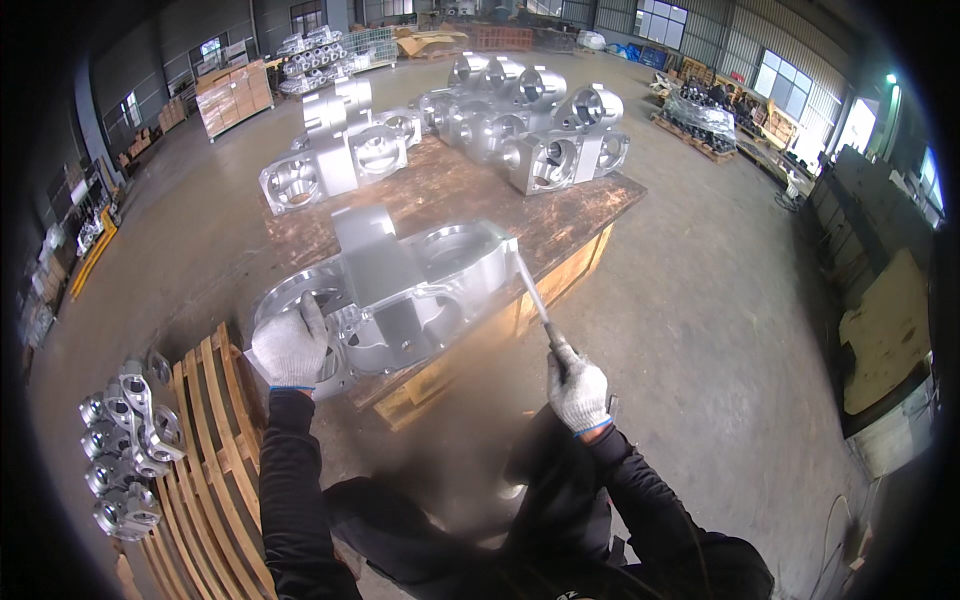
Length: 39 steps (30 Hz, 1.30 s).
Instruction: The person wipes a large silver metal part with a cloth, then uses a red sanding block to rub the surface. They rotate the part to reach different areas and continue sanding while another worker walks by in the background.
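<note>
In the right grip (578, 388), clamps a tool (534, 290) against the part (388, 282); at the left grip (290, 347), touches its rim, cannot tell if clamped.

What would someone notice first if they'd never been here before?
Probably the big, shiny silver metal casting at the near edge of the scuffed brown tabletop. The white-gloved left hand touches its left end; the white-gloved right hand holds a long, thin, straight tool up to its right end.
</note>
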Available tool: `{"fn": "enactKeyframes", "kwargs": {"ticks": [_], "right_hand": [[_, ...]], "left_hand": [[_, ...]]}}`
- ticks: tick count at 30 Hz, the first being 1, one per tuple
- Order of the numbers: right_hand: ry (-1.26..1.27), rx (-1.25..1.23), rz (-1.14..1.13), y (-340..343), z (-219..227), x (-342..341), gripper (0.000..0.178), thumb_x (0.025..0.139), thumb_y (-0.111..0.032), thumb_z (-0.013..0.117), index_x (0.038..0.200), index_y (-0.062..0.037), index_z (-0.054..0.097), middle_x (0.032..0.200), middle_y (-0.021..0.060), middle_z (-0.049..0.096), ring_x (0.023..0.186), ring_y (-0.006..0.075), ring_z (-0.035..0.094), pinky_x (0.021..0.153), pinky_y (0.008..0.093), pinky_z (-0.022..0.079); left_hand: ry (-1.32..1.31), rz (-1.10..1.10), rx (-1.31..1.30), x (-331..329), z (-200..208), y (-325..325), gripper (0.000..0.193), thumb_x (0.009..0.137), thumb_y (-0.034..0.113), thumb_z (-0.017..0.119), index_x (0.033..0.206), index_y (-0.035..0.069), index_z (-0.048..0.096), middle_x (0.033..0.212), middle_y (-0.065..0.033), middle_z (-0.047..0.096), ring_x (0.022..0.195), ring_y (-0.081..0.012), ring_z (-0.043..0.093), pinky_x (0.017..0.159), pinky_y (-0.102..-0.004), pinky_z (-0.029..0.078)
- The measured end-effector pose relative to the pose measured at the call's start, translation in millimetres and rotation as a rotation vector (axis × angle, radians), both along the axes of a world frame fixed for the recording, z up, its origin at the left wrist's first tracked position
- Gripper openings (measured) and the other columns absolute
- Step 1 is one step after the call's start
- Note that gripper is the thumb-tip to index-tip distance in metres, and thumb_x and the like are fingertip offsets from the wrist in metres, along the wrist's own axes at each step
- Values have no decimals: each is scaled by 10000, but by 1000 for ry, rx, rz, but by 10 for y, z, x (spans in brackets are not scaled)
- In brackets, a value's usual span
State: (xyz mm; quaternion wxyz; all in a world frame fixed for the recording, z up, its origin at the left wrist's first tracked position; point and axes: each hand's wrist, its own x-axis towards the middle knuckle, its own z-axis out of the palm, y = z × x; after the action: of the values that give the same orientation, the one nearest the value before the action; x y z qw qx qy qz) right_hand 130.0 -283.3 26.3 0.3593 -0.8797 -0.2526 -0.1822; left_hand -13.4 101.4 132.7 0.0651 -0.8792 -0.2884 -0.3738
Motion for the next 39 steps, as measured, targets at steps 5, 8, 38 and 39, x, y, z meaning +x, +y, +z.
{"fn": "enactKeyframes", "kwargs": {"ticks": [5,8,38,39], "right_hand": [[-20,-85,-29,124,-65,0,328,983,-144,667,1303,-141,736,922,195,728,777,417,715,684,494,571],[11,-142,2,1,-26,-54,381,977,-139,663,1354,-158,715,928,188,729,772,406,719,672,492,569],[60,124,82,-9,-285,-113,463,1002,-111,652,1462,-167,651,962,231,724,831,420,727,719,457,572],[106,88,69,14,-301,-104,467,1004,-117,652,1468,-170,644,945,231,715,825,427,724,709,463,570]], "left_hand": [[44,50,-38,6,-16,4,566,1057,399,532,727,-9,745,693,-247,688,634,-424,684,649,-525,548],[8,18,-11,2,-13,8,579,1057,405,530,704,-4,738,664,-245,675,607,-424,676,630,-530,538],[54,3,-57,-25,83,-78,460,1062,334,534,856,-3,770,763,-246,709,697,-438,698,677,-523,556],[65,11,-67,-24,85,-74,460,1063,336,532,860,-1,771,766,-247,709,699,-439,698,677,-524,556]]}}
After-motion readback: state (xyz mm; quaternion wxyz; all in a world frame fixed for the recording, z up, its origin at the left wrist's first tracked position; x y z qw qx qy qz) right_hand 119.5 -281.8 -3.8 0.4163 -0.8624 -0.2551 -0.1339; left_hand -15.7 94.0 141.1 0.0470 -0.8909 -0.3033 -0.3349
